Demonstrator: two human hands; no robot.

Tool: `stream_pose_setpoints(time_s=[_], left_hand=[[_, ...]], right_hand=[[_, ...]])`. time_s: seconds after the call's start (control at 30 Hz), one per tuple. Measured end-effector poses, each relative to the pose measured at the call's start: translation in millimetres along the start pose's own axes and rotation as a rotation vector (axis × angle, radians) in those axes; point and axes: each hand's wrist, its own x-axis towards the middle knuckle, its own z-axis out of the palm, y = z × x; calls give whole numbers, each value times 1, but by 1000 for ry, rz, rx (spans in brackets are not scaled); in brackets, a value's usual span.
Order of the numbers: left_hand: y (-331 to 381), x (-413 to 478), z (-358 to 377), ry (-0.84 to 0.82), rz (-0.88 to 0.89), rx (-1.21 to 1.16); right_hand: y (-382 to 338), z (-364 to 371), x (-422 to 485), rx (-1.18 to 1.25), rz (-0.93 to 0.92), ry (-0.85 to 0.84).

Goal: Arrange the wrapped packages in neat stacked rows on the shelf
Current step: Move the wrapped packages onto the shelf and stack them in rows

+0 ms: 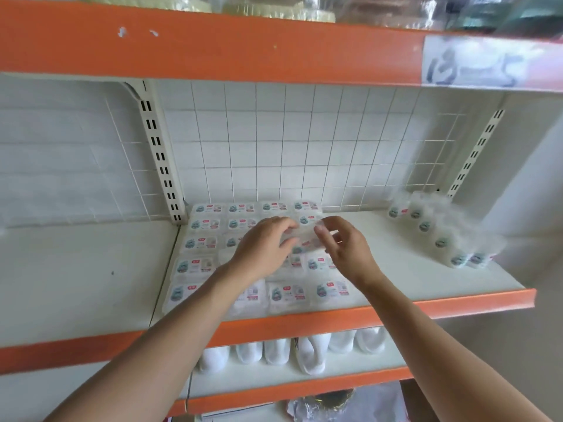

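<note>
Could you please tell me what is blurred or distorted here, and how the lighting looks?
In the head view the wide lens bows the orange shelf edge; also there, the loose packages at right and the handwritten label are smeared, as is the held package between left hand and right hand; the light is flat, without hard shadows.

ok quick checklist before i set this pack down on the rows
1. Grip: left hand and right hand both hold the held package at its ends: ok.
2. Held package level: cannot tell, blurred.
3. Laid rows flat and lined up: ok.
4. Landing spot under the hands: cannot tell, hidden.
5. Bare shelf beside the rows for more: ok.
6. Loose pile at the right in rows: not ok, it leans unevenly.
</note>
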Motion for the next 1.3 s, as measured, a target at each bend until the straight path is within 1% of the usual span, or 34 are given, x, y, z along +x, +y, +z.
stream_pose_setpoints(time_s=[0.13, 0.27, 0.43, 0.53, 0.6, 0.7, 0.73, 0.8, 0.87, 0.93, 0.97, 1.1, 1.17, 1.23, 1.3], left_hand=[[19, 7, 6, 22, -113, -122], [28, 9, 11, 30, -157, -117], [31, 8, 13, -20, -185, -131], [30, 12, 13, 7, -186, -148], [30, 14, 14, 33, -162, -159], [32, 12, 20, -48, -88, -57], [32, 11, 23, -65, -72, -21], [32, 10, 29, -69, -62, 23], [32, 9, 31, -77, -62, 39], [33, 9, 33, -100, -60, 35], [33, 9, 34, -112, -55, 37], [34, 7, 36, -129, -28, 75], [34, 5, 35, -143, -16, 80], [34, 3, 36, -159, 1, 90], [32, 2, 37, -168, 9, 113]], right_hand=[[8, -16, 6, 87, 95, -65], [17, -22, 11, 62, 92, -86], [24, -25, 18, 105, 88, -88], [20, -23, 18, 109, 84, -94], [16, -22, 15, 101, 105, -56], [12, -23, 10, 113, 158, 28], [12, -24, 9, 120, 176, 31], [12, -27, 6, 99, 194, -17], [17, -30, 3, -30, 152, -82], [27, -33, 1, -242, 46, -110], [32, -35, -1, -310, -6, -123], [45, -43, -8, -355, -181, -215], [47, -44, -9, -388, -243, -230], [48, -44, -9, -441, -266, -205], [48, -44, -9, -489, -247, -190]])
